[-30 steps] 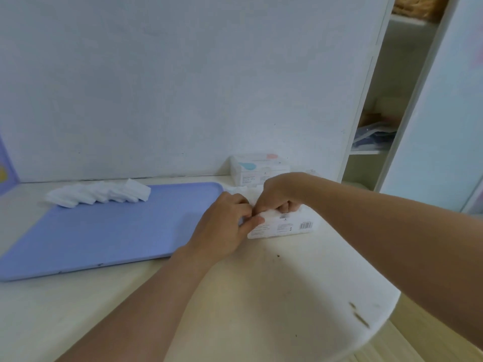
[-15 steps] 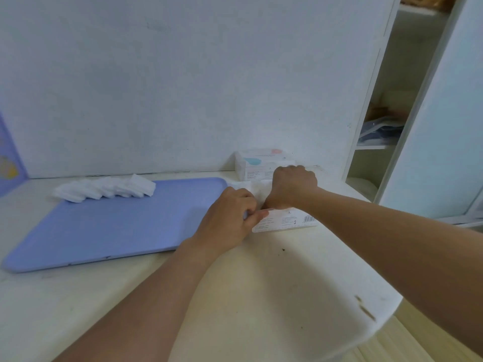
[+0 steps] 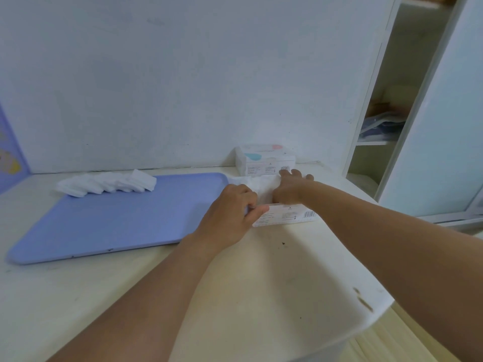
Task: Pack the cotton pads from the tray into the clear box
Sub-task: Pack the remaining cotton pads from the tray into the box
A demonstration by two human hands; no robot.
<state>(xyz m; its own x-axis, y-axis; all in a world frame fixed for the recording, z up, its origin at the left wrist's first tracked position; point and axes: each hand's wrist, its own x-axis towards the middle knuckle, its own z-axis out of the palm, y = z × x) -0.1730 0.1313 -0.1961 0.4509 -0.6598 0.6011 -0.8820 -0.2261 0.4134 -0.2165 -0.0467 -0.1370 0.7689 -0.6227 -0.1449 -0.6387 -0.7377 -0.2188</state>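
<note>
- Holding the near left corner of the clear box (image 3: 285, 215) with my left hand (image 3: 230, 215): thumb along its front edge, the other fingers (image 3: 248, 195) curled over the top.
- Pressing down on the white pads (image 3: 257, 185) inside that box is my right hand (image 3: 290, 186), fingers stretched out flat toward 12 o'clock, gripping nothing.
- One clear box, on the desk (image 3: 261, 283) just past the right edge of the tray (image 3: 104, 220), with two barcode labels on its front.
- One blue tray, lying flat at about 10 o'clock from my hands.
- One row of loose cotton pads (image 3: 107, 182) along the tray's far edge at roughly 11 o'clock, overlapping like fallen tiles; I cannot count them exactly, several at least.
- One white printed carton (image 3: 264, 159) against the wall at 12 o'clock, right behind my right fingertips.
- Two bare forearms reaching in from 5 and 7 o'clock.
</note>
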